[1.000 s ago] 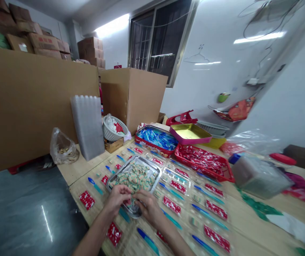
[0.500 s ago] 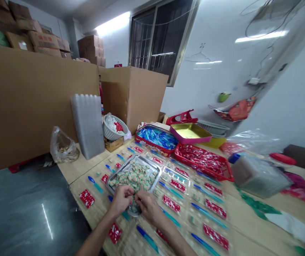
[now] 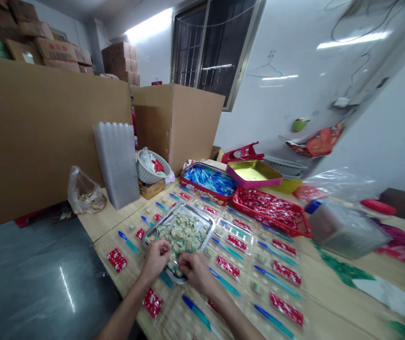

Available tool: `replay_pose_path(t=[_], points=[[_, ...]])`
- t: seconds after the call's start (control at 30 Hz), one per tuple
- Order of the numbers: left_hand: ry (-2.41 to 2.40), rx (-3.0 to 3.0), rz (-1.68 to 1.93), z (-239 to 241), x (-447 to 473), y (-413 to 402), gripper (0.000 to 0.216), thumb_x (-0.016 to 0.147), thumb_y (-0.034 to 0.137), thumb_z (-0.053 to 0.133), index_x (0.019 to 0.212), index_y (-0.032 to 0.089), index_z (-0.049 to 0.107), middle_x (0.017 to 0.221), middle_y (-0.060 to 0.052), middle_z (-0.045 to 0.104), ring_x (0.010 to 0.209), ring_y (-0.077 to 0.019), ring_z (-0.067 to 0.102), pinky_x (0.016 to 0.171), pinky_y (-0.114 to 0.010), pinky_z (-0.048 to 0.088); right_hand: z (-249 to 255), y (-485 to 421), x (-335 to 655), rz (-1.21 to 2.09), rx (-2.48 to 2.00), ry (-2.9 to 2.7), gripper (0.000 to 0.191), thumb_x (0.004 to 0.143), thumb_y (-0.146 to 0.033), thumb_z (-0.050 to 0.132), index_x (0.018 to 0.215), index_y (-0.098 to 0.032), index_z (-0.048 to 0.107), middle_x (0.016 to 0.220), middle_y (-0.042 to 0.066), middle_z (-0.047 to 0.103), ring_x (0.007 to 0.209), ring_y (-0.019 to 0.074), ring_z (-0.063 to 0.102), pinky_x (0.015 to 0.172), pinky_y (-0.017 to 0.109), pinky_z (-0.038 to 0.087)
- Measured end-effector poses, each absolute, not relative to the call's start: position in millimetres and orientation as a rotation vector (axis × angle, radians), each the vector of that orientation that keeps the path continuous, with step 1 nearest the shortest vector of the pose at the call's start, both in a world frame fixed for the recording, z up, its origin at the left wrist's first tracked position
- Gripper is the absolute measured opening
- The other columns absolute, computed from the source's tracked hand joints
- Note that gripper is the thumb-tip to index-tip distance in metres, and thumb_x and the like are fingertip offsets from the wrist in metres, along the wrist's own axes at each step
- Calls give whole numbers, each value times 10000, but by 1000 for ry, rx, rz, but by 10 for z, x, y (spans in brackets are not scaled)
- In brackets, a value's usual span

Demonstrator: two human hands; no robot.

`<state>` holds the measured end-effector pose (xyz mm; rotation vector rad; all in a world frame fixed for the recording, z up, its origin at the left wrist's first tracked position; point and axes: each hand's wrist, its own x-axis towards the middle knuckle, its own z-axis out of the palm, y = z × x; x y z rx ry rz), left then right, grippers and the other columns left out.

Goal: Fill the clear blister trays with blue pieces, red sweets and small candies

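Observation:
A metal tray point(image 3: 202, 216) holds a heap of small green and tan wrapped pieces point(image 3: 184, 233). My left hand point(image 3: 156, 257) and my right hand point(image 3: 195, 270) meet at the tray's near corner, fingers curled and pinched together over some of the small pieces. What exactly each hand pinches is too small to make out. Around the tray lie clear blister trays point(image 3: 255, 264) with red packets point(image 3: 227, 266) and blue pens point(image 3: 225, 284) in them.
A red tray of blue pens point(image 3: 207, 181), a red basket of red packets point(image 3: 272, 212) and a yellow-and-pink tin point(image 3: 254, 173) stand behind. A stack of clear trays point(image 3: 117, 163), a white basket point(image 3: 150, 170) and cardboard boxes point(image 3: 46, 132) line the left. A clear container point(image 3: 344, 230) sits right.
Both hands stay at the tray's near corner, working the small pieces. The view has shifted slightly; the hands sit a little lower and closer together.

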<state>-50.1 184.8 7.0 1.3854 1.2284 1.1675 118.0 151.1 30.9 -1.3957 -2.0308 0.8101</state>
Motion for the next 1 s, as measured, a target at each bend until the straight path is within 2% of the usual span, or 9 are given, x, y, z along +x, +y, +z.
replay_pose_path(t=[0.13, 0.27, 0.4, 0.63, 0.73, 0.83, 0.9, 1.0], points=[[1218, 1345, 1187, 91, -514, 1802, 132, 536, 110, 512, 640, 153, 582, 592, 17, 575, 545, -133, 552, 528, -227, 433, 266, 1503, 1168, 626, -1344, -2141, 145, 696, -82, 529, 721, -186, 627, 749, 14, 643, 762, 173, 559, 723, 285, 343], [1180, 1355, 1157, 125, -549, 1779, 127, 550, 113, 502, 648, 154, 572, 572, 30, 547, 518, -121, 525, 506, -219, 417, 275, 1512, 1198, 618, -1371, -2286, 122, 689, -102, 552, 749, -188, 615, 800, 19, 643, 831, 187, 557, 766, 302, 310], [1175, 1397, 1121, 147, -576, 1748, 161, 536, 80, 523, 671, 139, 588, 627, 10, 576, 590, -128, 541, 558, -219, 428, 298, 1526, 1188, 623, -1448, -2330, 145, 680, -109, 554, 797, -184, 594, 870, 19, 629, 879, 186, 545, 790, 313, 280], [1168, 1675, 935, 129, -492, 1618, 234, 589, 13, 476, 739, 148, 595, 653, 13, 575, 616, -124, 545, 579, -210, 405, 292, 1519, 1153, 542, -1546, -2155, 143, 672, -59, 506, 702, -182, 570, 694, 2, 608, 747, 167, 524, 703, 274, 301], [1216, 1937, 847, 129, -390, 1556, 262, 594, -9, 450, 742, 163, 582, 681, 4, 578, 662, -141, 543, 618, -229, 391, 280, 1530, 1166, 431, -1472, -2165, 183, 685, -28, 465, 715, -178, 566, 721, 15, 622, 770, 175, 531, 753, 292, 313], [1230, 2096, 843, 132, -316, 1492, 324, 633, -2, 429, 862, 174, 576, 840, -35, 622, 805, -178, 555, 735, -269, 403, 270, 1536, 1197, 376, -1399, -2208, 213, 685, -13, 441, 750, -177, 562, 769, 25, 633, 790, 180, 532, 801, 313, 321], [1258, 2117, 836, 133, -296, 1451, 382, 653, 6, 418, 961, 183, 558, 924, -49, 628, 880, -198, 541, 801, -299, 397, 262, 1524, 1218, 398, -1384, -2206, 218, 684, -13, 438, 754, -181, 558, 760, 23, 624, 788, 180, 526, 795, 308, 333], [1330, 2099, 798, 120, -298, 1422, 407, 653, 17, 425, 1001, 192, 542, 944, -48, 616, 904, -214, 516, 828, -327, 387, 242, 1489, 1231, 457, -1381, -2153, 226, 672, -21, 445, 777, -185, 560, 755, 20, 603, 796, 180, 517, 765, 289, 351]])
